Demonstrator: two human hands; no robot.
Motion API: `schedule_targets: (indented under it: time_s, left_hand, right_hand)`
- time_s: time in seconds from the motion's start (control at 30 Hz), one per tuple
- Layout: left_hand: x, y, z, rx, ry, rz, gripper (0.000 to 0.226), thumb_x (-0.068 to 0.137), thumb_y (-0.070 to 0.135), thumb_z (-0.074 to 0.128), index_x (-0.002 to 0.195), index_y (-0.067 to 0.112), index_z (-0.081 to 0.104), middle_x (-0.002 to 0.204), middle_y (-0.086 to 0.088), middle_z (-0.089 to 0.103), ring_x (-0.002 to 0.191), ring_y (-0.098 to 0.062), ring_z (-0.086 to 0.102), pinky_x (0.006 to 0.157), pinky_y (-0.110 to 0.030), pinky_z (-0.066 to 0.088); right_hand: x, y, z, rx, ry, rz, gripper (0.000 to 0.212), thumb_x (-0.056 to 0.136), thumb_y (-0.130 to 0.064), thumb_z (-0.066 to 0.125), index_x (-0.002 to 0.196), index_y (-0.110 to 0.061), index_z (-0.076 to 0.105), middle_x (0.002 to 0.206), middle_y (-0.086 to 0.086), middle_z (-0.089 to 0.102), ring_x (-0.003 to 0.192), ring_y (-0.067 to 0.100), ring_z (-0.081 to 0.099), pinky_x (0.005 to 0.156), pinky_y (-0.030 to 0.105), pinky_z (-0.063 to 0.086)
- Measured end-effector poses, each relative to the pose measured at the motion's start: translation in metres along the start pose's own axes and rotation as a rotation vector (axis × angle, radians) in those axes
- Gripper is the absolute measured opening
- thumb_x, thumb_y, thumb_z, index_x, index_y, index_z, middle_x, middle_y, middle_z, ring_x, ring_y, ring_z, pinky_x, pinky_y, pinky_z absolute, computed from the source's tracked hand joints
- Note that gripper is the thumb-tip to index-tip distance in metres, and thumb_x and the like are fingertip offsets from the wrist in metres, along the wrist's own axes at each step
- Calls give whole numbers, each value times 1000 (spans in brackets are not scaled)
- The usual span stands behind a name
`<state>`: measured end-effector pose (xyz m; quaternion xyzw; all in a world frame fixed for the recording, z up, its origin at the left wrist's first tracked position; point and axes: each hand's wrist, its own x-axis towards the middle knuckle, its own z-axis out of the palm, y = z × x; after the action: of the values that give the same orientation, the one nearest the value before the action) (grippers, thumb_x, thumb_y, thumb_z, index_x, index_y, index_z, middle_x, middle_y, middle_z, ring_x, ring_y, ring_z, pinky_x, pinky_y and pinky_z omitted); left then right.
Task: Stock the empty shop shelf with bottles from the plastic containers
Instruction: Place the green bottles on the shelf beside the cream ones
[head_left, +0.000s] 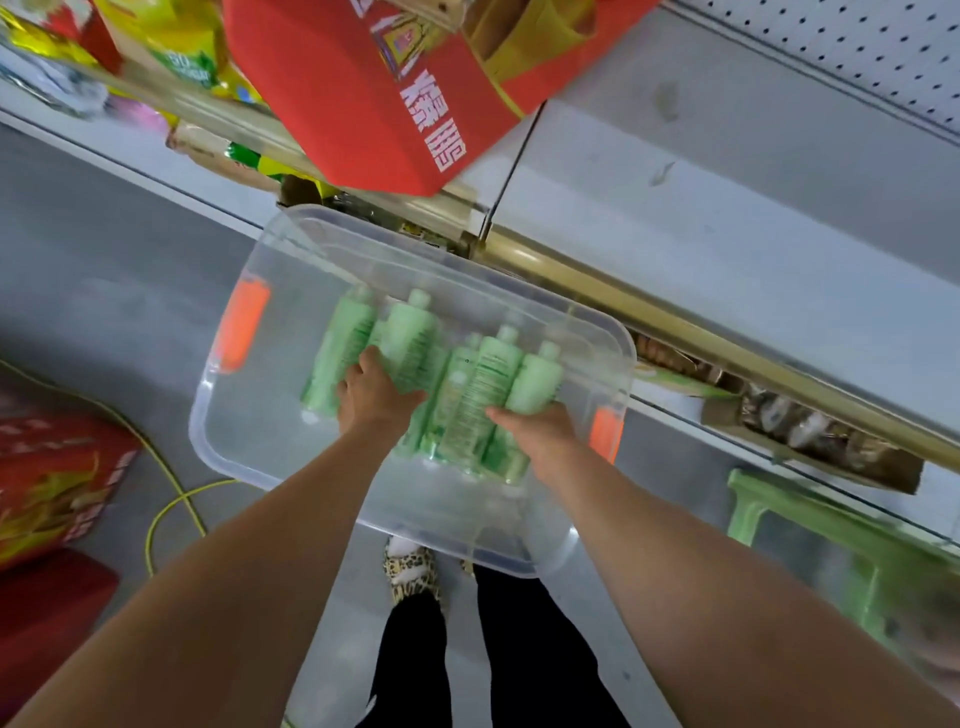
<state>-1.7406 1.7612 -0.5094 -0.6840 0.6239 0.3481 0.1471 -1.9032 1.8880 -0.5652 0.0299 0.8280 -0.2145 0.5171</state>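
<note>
A clear plastic container (249, 415) with orange handle clips stands on the floor below me. Several pale green bottles (415, 338) lie on their sides in it, caps pointing away from me. My left hand (376, 392) is inside the container, fingers wrapped over a bottle near the middle of the group. My right hand (545, 436) grips bottles at the right end of the group. The empty white shop shelf (727, 234) runs across the upper right, just beyond the container.
A red carton (374, 93) juts out from a stocked shelf above the container. A gold shelf rail (701, 332) borders the empty shelf. A green plastic stool (810, 540) stands right, a red box (52, 488) and yellow cable (171, 509) left.
</note>
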Motion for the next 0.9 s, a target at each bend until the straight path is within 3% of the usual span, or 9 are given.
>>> schedule_targets:
  time_s: [0.13, 0.2, 0.27, 0.4, 0.5, 0.57, 0.7, 0.8, 0.9]
  left_hand:
    - [6, -6, -10, -91, -136, -39, 90, 69, 36, 82, 141, 12, 35, 134, -15, 49, 119, -38, 51, 99, -45, 46]
    - [-1, -7, -18, -345, -264, -148, 88, 61, 39, 87, 134, 12, 45, 124, -10, 60, 111, -33, 59, 92, -43, 52]
    - [-18, -8, -25, -618, -380, -233, 57, 72, 28, 85, 119, 12, 55, 110, -7, 67, 103, -28, 63, 82, -37, 51]
    - [-62, -13, -49, -852, -549, -206, 46, 80, 21, 79, 121, 10, 62, 116, -9, 70, 103, -25, 66, 79, -36, 53]
    - [-101, -12, -81, -914, -619, -78, 40, 85, 19, 73, 122, 9, 61, 110, -9, 72, 98, -24, 67, 86, -38, 54]
    - [-127, -9, -102, -932, -653, 34, 45, 86, 18, 73, 128, 12, 58, 110, -6, 73, 102, -23, 68, 91, -41, 54]
    - [-176, 7, -143, -971, -697, 271, 49, 87, 15, 70, 132, 24, 53, 120, -8, 70, 111, -27, 66, 86, -43, 56]
    - [-211, 28, -169, -1037, -779, 422, 58, 83, 11, 72, 136, 19, 51, 127, -13, 65, 115, -30, 62, 83, -43, 56]
    - [-244, 55, -189, -1088, -915, 519, 47, 84, 12, 64, 129, 14, 55, 117, -15, 64, 104, -30, 65, 86, -45, 54]
  right_hand:
    - [-36, -17, -8, 106, -58, 3, 58, 63, -35, 92, 109, -10, 69, 102, 6, 74, 92, 25, 72, 85, 37, 60]
    - [-53, -21, -13, 210, -108, 36, 59, 59, -32, 93, 107, -9, 69, 98, 7, 75, 88, 24, 74, 85, 42, 61]
    - [-69, -23, -20, 323, -179, 48, 50, 67, -24, 91, 108, -7, 69, 98, 8, 76, 88, 22, 73, 82, 40, 61]
    - [-114, -24, -41, 540, -305, 34, 25, 83, -13, 78, 106, -11, 70, 92, 5, 77, 86, 20, 72, 70, 32, 56]
    - [-151, -25, -54, 661, -336, -15, 27, 81, -16, 80, 107, -12, 72, 95, 7, 77, 91, 25, 73, 75, 37, 59]
    - [-177, -27, -64, 735, -367, -53, 43, 78, -17, 82, 118, -8, 70, 111, 13, 75, 104, 32, 71, 89, 47, 58]
    - [-233, -33, -97, 832, -508, -160, 70, 74, -22, 87, 135, -4, 59, 136, 20, 62, 125, 41, 59, 109, 59, 42]
    - [-274, -42, -125, 899, -598, -332, 69, 73, -22, 85, 132, -3, 55, 123, 21, 63, 112, 38, 63, 101, 55, 49]
    - [-312, -54, -155, 880, -578, -504, 78, 59, -29, 94, 124, -7, 59, 109, 19, 63, 105, 37, 60, 94, 54, 54]
